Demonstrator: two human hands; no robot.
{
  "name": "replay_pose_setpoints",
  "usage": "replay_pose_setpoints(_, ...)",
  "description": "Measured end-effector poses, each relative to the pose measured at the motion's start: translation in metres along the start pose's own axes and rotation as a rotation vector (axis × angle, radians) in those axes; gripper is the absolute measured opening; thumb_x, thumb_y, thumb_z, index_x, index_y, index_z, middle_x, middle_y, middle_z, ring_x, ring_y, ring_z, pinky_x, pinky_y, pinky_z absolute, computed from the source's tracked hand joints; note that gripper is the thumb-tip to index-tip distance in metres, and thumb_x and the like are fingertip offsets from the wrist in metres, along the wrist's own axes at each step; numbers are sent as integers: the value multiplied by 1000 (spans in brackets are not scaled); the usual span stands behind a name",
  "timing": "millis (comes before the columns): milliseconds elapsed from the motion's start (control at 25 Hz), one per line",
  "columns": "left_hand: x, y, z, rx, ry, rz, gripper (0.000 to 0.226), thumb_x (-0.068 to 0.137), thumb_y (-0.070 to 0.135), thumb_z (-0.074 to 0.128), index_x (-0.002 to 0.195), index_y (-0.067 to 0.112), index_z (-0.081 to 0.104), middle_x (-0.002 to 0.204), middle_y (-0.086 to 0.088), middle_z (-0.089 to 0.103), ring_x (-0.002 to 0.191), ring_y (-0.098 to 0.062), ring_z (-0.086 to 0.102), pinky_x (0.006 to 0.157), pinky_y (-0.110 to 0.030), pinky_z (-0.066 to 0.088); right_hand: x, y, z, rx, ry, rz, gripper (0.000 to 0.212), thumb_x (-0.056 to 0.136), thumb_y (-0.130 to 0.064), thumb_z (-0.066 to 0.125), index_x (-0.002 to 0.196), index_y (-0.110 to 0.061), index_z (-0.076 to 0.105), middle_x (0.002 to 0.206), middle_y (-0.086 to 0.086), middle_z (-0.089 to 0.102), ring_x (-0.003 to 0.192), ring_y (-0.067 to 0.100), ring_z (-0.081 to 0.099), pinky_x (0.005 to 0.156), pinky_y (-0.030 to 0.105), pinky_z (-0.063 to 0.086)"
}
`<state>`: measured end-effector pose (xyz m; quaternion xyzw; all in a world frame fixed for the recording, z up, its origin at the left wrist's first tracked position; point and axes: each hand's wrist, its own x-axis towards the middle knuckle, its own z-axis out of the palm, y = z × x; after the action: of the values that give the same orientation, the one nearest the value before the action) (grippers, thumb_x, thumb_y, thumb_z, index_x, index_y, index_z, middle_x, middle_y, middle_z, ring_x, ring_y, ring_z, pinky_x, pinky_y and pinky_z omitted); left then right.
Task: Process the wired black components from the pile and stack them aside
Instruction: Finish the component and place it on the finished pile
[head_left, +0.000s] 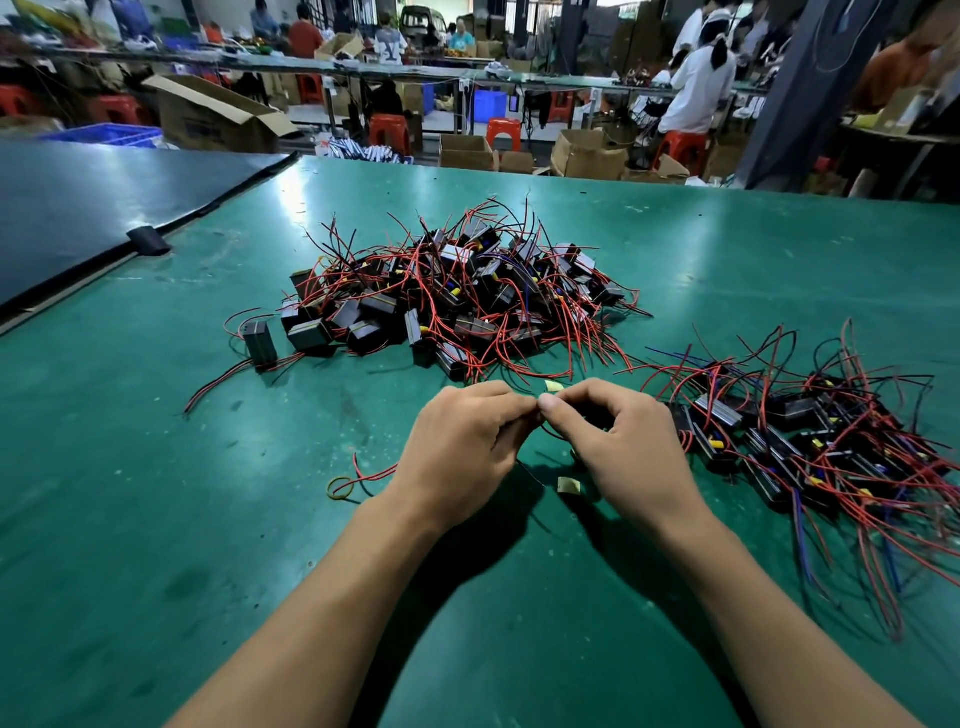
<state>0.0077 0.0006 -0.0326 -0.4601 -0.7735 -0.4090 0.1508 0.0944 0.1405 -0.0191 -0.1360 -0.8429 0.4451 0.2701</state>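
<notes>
Head view: left hand (465, 441) and right hand (626, 449) meet near the counter's (156, 519) front edge, curled fingers (549, 402) pinching a thin wire (531, 473). The pile (457, 291) of black components sits mid-counter, its red leads tangled.

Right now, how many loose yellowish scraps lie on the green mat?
2: the far scrap just beyond where the left hand and right hand meet; the near scrap beside the right palm. Hands may hide more.

Green table (156, 519). Beyond left hand (462, 447) and right hand (623, 447): black pile (457, 301), red and black wires (571, 338), yellow tabs (456, 294). Right of right hand: black stack (810, 441), red and blue wires. Between the hands: black wire (553, 434), pale yellow scrap (569, 485). Left of left hand: yellow band (340, 488).
</notes>
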Motion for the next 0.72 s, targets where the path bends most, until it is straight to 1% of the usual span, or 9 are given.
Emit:
replay_pose_setpoints(80, 0, 3, -1, 26, 16, 18, 19, 93, 24, 62, 97, 13, 77, 77, -1, 67, 64, -28, 60, 58, -42, 49, 0, -1, 1, 21, 7, 28, 18, 90, -24, 72, 74, -18, 72, 56, -20, 62, 55, -3, 55, 58, 9, 38)
replay_pose_setpoints(200, 0, 6, 0, 62, 21, 37, 17, 93, 21, 65, 97, 10, 76, 77, -3, 68, 65, -28, 60, 59, -43, 48, 0, -2, 2, 33, 12, 88, 23, 91, -25, 70, 70, -18, 70, 47, -19, 54, 47, -1, 47, 51, 11, 34)
replay_pose_setpoints(280, 1, 7, -1, 82, 6, 45, 17, 94, 20, 63, 98, 10, 76, 77, -3, 67, 64, -28, 59, 60, -41, 47, 1, -2, 2, 26, 28, 112, 24, 90, -27, 71, 68, -16, 69, 45, -16, 53, 46, 1, 44, 49, 13, 33)
replay_pose_setpoints(360, 1, 8, -2, 116, -3, 58, 18, 95, 23, 61, 98, 12, 76, 75, -2, 65, 62, -25, 54, 59, -36, 42, 0, -3, 1, 7, 40, 123, 26, 88, -28, 71, 65, -15, 68, 45, -15, 52, 46, 2, 43, 49, 13, 33)
replay_pose_setpoints(480, 0, 9, -4, 158, -36, 55, 23, 95, 30, 56, 97, 19, 76, 74, 2, 64, 63, -22, 54, 63, -34, 40, 1, -2, 0, -32, 5, 163, 31, 89, -28, 69, 65, -9, 67, 42, -12, 46, 44, 3, 38, 47, 14, 31)
replay_pose_setpoints(560, 1, 10, -4, 198, -55, 74, 24, 96, 32, 55, 93, 20, 76, 72, 3, 64, 65, -22, 57, 64, -36, 42, 2, 0, 0, -27, -48, 225, 37, 90, -29, 66, 61, -6, 60, 43, -11, 39, 44, 4, 32, 46, 19, 29)
replay_pose_setpoints(600, 0, 11, -4, 211, -55, 80, 24, 96, 33, 55, 92, 21, 76, 71, 3, 63, 65, -22, 58, 64, -36, 42, 2, 2, 1, -6, -69, 249, 40, 90, -31, 66, 58, -8, 56, 44, -10, 38, 46, 7, 31, 48, 24, 29)
replay_pose_setpoints(640, 1, 10, -3, 219, -48, 79, 23, 96, 33, 56, 92, 21, 76, 71, 3, 63, 65, -22, 58, 64, -36, 42, 2, 2, 1, 21, -75, 257, 41, 90, -32, 66, 56, -11, 55, 45, -10, 39, 47, 8, 32, 50, 27, 29)
replay_pose_setpoints(720, 1, 9, -3, 222, -34, 66, 22, 96, 33, 56, 91, 22, 75, 70, 3, 62, 65, -22, 57, 62, -35, 40, 2, 2, -2, 26, -57, 189, 39, 90, -35, 68, 58, -15, 62, 48, -7, 48, 48, 7, 39, 51, 27, 34)
